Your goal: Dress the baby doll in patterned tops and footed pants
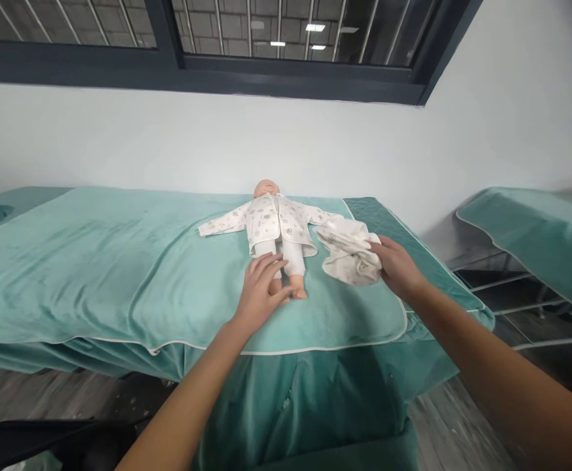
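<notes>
A baby doll [267, 188] lies on its back on the green bed cover, head towards the wall. It wears a white patterned jacket [269, 219] with the sleeves spread out, and white leggings [293, 258]; its feet are bare. My left hand [262, 284] is over the doll's lower legs, fingers apart, with nothing in it; whether it touches them I cannot tell. To the right of the doll, my right hand [397, 265] grips a bunched white patterned cloth garment [352, 255] by its right edge. The garment's exact kind is hidden by its folds.
The bed [94, 261] has a light green blanket with white piping over a darker green cover [388, 229]. A white wall [168, 140] and a dark-framed barred window [295, 72] rise behind. Another green-covered bed [535, 229] stands at right. A dark object [55, 438] is at lower left.
</notes>
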Demonstrator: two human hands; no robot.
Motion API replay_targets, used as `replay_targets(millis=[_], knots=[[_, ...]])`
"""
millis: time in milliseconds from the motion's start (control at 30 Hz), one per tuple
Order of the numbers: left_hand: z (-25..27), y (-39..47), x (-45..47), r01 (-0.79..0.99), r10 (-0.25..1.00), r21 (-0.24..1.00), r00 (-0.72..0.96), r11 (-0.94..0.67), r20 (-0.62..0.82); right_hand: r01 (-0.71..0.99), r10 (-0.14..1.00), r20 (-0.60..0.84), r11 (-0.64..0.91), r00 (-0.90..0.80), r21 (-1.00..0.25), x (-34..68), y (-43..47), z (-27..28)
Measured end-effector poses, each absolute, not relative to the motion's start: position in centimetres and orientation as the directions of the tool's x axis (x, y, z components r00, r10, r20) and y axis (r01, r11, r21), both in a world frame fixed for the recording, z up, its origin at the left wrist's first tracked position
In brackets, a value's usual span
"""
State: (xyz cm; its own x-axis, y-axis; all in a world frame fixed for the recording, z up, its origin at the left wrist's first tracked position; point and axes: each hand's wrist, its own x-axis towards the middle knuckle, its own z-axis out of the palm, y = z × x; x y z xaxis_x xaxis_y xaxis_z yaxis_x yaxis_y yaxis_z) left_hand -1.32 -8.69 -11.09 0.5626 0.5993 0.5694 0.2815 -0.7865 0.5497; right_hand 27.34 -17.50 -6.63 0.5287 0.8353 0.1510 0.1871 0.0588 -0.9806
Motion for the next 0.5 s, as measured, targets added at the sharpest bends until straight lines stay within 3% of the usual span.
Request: replay_targets(millis=[33,167,267,500], knots=[[-9.8,-8.7,-1.3,0.253,0.605,0.575,0.546,-0.778,0.58,0.053,0.898,0.095,0.08,0.429,-0.995,25.7,-17.1,-5.3],[-5.4,-9.6,-1.1,0.139,0.634,0.69,0.552,-0.71,0.541,-0.115,0.969,0.087,0.116,0.232,-0.987,20.2,-15.4,-1.5],[-3.8,-10.8,-1.5,0.124,0.618,0.707,0.603,-0.697,0.504,-0.238,0.993,0.051,0.075,0.105,-0.968,17.5,-14.8,-0.4],[-3.5,-11.5,-3.4,0.204,0.575,0.62,0.659,-0.757,0.485,-0.193,0.988,0.154,0.147,-0.024,-0.97,14.5,-15.7,1.3]])
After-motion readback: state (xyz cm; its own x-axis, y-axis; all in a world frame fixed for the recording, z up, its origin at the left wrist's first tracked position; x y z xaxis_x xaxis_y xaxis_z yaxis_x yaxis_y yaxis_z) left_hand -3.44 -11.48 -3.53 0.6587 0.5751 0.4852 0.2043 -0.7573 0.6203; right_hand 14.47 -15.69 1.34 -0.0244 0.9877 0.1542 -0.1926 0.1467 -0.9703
